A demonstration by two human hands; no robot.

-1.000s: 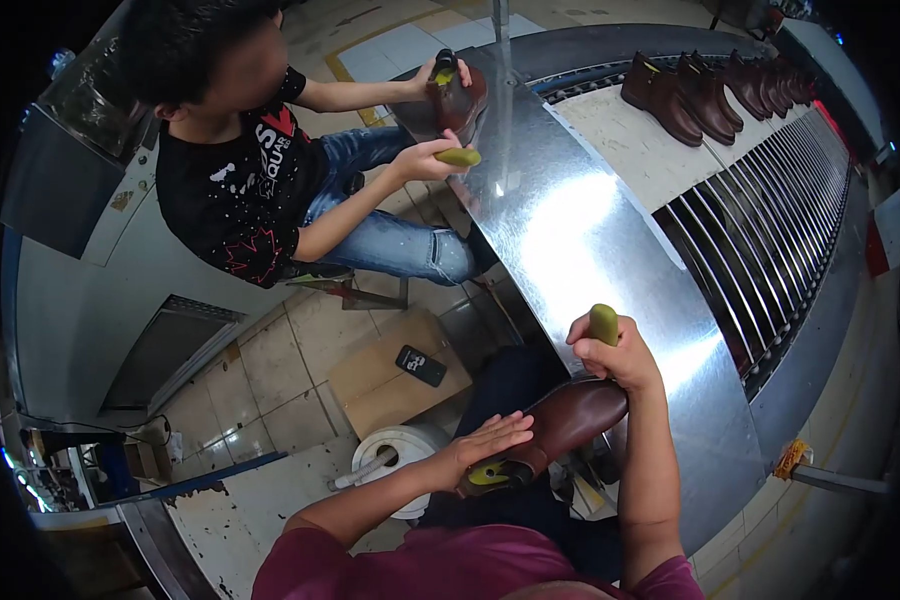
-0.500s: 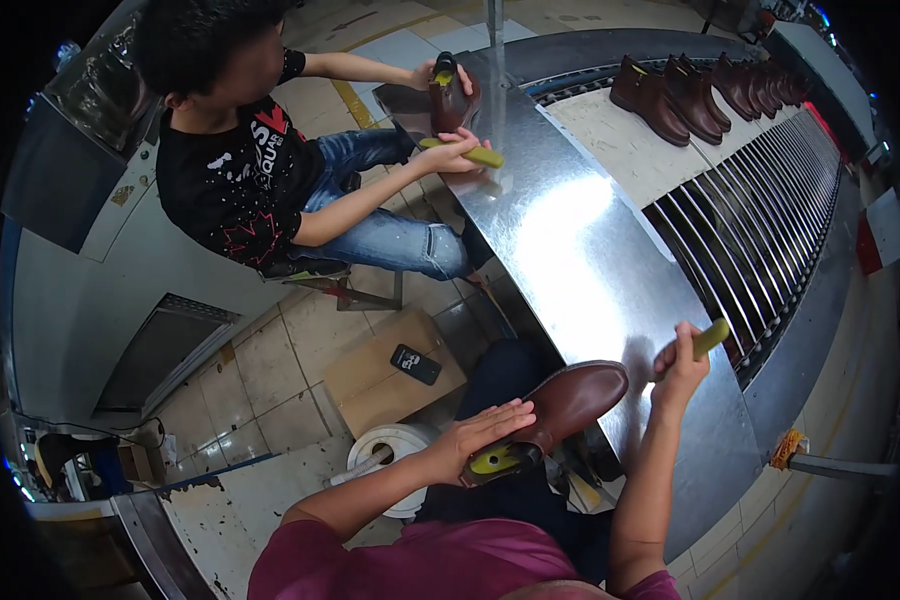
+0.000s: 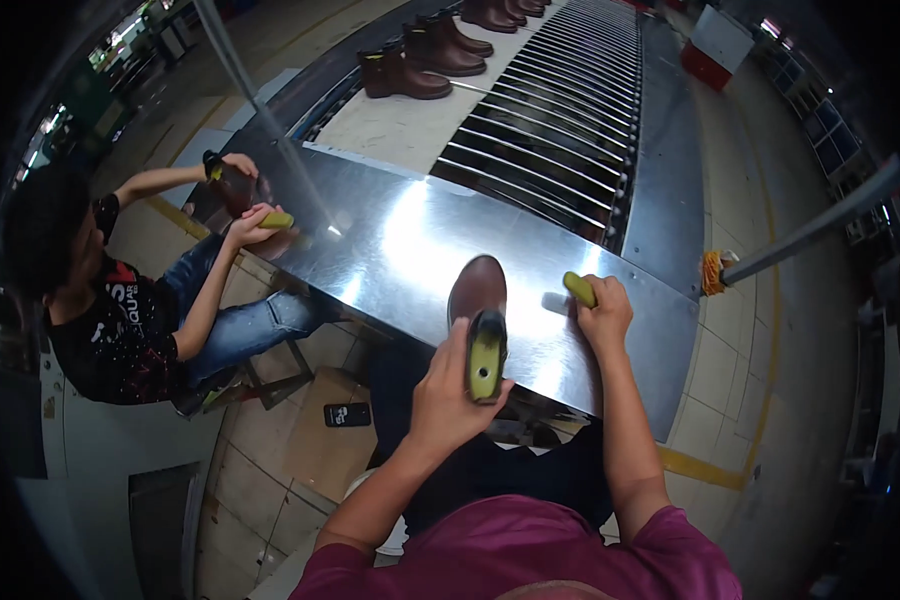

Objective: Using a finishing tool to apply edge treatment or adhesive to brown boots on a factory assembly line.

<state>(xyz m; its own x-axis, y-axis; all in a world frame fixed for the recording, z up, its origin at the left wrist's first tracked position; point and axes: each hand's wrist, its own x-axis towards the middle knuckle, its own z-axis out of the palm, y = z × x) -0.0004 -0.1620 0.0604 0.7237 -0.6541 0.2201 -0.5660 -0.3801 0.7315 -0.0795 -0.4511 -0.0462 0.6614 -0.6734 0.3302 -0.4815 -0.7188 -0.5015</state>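
Observation:
My left hand (image 3: 448,395) grips a brown leather ankle boot (image 3: 480,285) around its heel and shaft. The toe points away from me over the metal table, and the yellow-green inside shows through the top opening. To its right, my right hand (image 3: 604,315) is closed around an olive-green oblong block (image 3: 578,289). The block is held just above or on the tabletop, apart from the boot; its underside is hidden, so its exact kind cannot be made out.
A shiny metal table (image 3: 370,240) lies before me, with a roller conveyor (image 3: 540,130) beyond. Several brown boots (image 3: 402,75) stand on a pale board. At left a seated co-worker (image 3: 120,310) holds another boot (image 3: 232,190) and a green block (image 3: 276,220). A metal pole (image 3: 810,228) slants at right.
The view has swung to the right. The boot has turned from pointing right to pointing away from me, now over the table. My right hand keeps the green block, now nearer the boot's toe.

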